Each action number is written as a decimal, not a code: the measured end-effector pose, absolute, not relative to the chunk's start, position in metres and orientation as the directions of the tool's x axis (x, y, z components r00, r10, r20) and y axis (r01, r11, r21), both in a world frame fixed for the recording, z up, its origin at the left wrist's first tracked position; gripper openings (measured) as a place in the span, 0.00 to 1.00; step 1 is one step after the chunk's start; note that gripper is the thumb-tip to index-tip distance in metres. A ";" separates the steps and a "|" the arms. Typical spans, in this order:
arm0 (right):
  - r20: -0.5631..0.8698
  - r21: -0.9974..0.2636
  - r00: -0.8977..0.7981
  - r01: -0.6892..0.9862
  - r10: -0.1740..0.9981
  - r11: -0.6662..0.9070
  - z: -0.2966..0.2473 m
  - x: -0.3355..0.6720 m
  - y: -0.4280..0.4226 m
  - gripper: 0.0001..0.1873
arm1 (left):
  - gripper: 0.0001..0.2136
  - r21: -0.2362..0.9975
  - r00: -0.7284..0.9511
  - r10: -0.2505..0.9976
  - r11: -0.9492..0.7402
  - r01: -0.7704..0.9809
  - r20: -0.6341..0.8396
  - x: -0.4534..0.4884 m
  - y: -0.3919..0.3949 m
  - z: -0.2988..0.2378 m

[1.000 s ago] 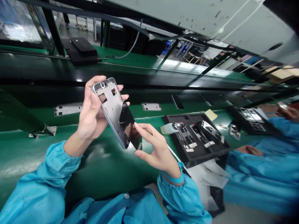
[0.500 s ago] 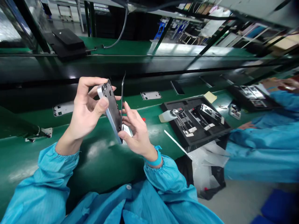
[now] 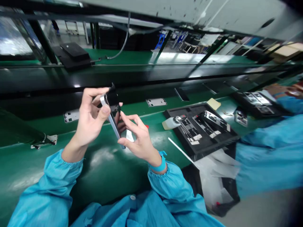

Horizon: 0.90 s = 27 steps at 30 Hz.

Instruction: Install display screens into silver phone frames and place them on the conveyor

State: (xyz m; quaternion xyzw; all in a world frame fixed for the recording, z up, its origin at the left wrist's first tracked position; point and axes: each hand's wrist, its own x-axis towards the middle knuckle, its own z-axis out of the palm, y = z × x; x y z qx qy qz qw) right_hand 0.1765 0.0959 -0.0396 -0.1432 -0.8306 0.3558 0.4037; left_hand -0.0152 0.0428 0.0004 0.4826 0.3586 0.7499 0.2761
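Observation:
Above the green bench, my left hand (image 3: 88, 118) grips the upper end of a phone housing (image 3: 114, 126) with a silver-blue edge, thumb on the near side and fingers over the top. A glossy black screen panel (image 3: 113, 100) lies close against the housing's inner face, slightly off it at the top. My right hand (image 3: 140, 137) pinches the lower part, its thumb at the housing's bottom edge and its fingers on the panel's face. Whether the panel is seated along its lower edge cannot be seen.
Right of my hands, a black foam tray (image 3: 196, 154) holds phone parts and tools, with a white bottle (image 3: 170, 123) at its corner. Metal plates (image 3: 156, 102) and a dark panel (image 3: 181, 94) lie beyond. A co-worker's blue sleeve (image 3: 272, 157) is at right, near a plastic bag (image 3: 216, 176).
The screen panel has swung from standing apart to lying close over the housing, hiding its inside. My right fingers now rest on the panel. The whole view has shifted slightly.

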 end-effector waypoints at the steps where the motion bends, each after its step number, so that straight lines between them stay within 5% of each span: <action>1: 0.582 -0.685 -0.626 -0.033 0.519 0.728 -0.040 0.177 0.096 0.43 | 0.21 0.780 -0.336 0.745 -0.624 -0.046 0.577 -0.015 0.043 -0.001; 12: 0.662 -0.611 -0.599 -0.083 0.450 0.787 -0.039 0.177 0.104 0.38 | 0.16 0.635 -0.197 0.631 -0.771 -0.051 0.750 -0.011 0.042 -0.006; 17: 0.670 -0.610 -0.580 -0.074 0.463 0.789 -0.055 0.171 0.102 0.29 | 0.20 0.684 -0.315 0.715 -0.695 -0.221 0.624 0.009 0.043 -0.004; 20: 0.677 -0.633 -0.522 -0.053 0.519 0.773 -0.058 0.170 0.096 0.35 | 0.26 0.728 -0.386 0.779 -0.614 -0.306 0.494 0.018 0.043 0.000; 24: 0.488 -0.868 -0.524 -0.208 0.698 0.451 -0.031 0.172 0.098 0.44 | 0.31 0.823 -0.298 0.888 -0.444 -0.354 0.350 0.024 0.036 0.003; 27: 0.278 -0.959 -0.682 -0.238 0.676 0.155 -0.006 0.175 0.102 0.41 | 0.28 0.843 -0.223 0.910 -0.408 -0.350 0.348 0.028 0.028 0.004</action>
